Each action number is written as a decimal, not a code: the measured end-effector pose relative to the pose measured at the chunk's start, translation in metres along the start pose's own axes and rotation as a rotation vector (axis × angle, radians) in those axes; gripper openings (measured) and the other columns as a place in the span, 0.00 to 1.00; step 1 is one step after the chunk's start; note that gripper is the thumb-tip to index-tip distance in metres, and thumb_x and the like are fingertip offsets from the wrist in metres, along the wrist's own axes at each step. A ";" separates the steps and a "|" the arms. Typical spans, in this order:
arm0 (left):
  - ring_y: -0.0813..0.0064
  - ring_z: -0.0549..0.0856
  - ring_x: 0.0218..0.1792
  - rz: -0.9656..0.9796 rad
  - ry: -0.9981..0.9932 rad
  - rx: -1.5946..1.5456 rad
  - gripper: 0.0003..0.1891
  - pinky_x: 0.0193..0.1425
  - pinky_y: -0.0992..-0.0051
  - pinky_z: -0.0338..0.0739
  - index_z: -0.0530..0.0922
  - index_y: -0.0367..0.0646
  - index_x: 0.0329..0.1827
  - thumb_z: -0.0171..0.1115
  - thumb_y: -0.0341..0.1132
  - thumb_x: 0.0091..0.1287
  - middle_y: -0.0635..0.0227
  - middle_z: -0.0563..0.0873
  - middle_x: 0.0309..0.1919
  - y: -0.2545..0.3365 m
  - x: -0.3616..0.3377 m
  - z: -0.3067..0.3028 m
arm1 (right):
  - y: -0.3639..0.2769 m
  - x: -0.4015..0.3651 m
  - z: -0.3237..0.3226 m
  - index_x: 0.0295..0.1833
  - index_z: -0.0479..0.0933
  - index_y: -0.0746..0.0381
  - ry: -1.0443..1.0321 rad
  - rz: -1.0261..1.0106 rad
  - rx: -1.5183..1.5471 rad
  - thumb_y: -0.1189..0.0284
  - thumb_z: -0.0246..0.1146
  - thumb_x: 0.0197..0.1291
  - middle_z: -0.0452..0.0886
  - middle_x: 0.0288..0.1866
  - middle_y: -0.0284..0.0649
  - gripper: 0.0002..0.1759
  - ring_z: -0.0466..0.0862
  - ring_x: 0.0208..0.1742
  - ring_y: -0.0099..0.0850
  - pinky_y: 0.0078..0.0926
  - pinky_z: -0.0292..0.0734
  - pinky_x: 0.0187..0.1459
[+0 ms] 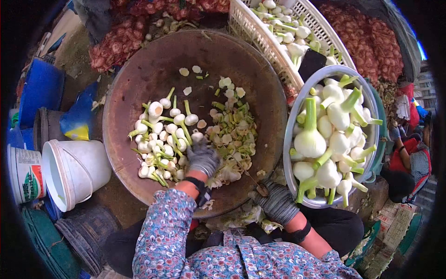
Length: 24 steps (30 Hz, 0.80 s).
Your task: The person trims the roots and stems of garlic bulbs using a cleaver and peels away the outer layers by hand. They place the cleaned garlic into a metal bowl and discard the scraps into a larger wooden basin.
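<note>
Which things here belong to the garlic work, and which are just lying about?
Seemingly in the job:
- garlic bulbs at the left hand
- brown basin
- wooden-handled tool in the right hand
- metal bowl of garlic

Apparently just lying about:
- white bucket, on its side
- blue bin
- dark flat object at the crate

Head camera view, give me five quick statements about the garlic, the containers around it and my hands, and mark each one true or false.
1. The left hand is at the garlic in the wide brown pan. True.
2. The right hand is empty. False: the right hand holds a small tool.
3. Both hands are bare. False: they wear grey gloves.
4. The silver bowl of garlic is on the right of the pan. True.
5. The white bucket is on the right of the pan. False: the white bucket is on its left.
</note>
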<state>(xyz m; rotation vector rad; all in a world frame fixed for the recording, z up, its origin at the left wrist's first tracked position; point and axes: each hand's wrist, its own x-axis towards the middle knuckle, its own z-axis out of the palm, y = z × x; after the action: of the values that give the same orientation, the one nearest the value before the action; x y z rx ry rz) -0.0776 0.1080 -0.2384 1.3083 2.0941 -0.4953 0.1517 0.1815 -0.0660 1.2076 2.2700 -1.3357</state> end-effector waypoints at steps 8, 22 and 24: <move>0.43 0.65 0.71 0.446 -0.186 -0.618 0.35 0.77 0.61 0.56 0.62 0.30 0.71 0.49 0.53 0.72 0.39 0.67 0.69 0.021 -0.030 0.036 | -0.003 0.008 0.002 0.43 0.80 0.63 0.058 -0.059 -0.107 0.54 0.68 0.58 0.82 0.35 0.50 0.21 0.83 0.38 0.49 0.41 0.79 0.39; 0.47 0.74 0.64 -0.037 -0.036 -0.364 0.38 0.69 0.58 0.70 0.66 0.40 0.69 0.69 0.44 0.57 0.42 0.72 0.65 -0.004 0.056 0.002 | 0.004 0.007 0.001 0.50 0.78 0.64 0.048 -0.034 0.004 0.54 0.68 0.58 0.83 0.38 0.54 0.25 0.83 0.42 0.52 0.43 0.78 0.45; 0.47 0.74 0.64 -0.016 -0.011 -0.435 0.39 0.69 0.58 0.70 0.65 0.40 0.70 0.70 0.44 0.56 0.40 0.71 0.66 0.006 0.043 0.005 | 0.001 0.006 -0.003 0.50 0.77 0.65 0.014 -0.025 -0.030 0.55 0.67 0.58 0.82 0.39 0.55 0.25 0.83 0.43 0.52 0.43 0.77 0.46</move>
<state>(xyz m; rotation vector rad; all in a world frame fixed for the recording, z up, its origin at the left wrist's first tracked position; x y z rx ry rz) -0.0844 0.1365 -0.2712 1.0317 2.0544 -0.0428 0.1494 0.1874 -0.0688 1.1860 2.3138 -1.3018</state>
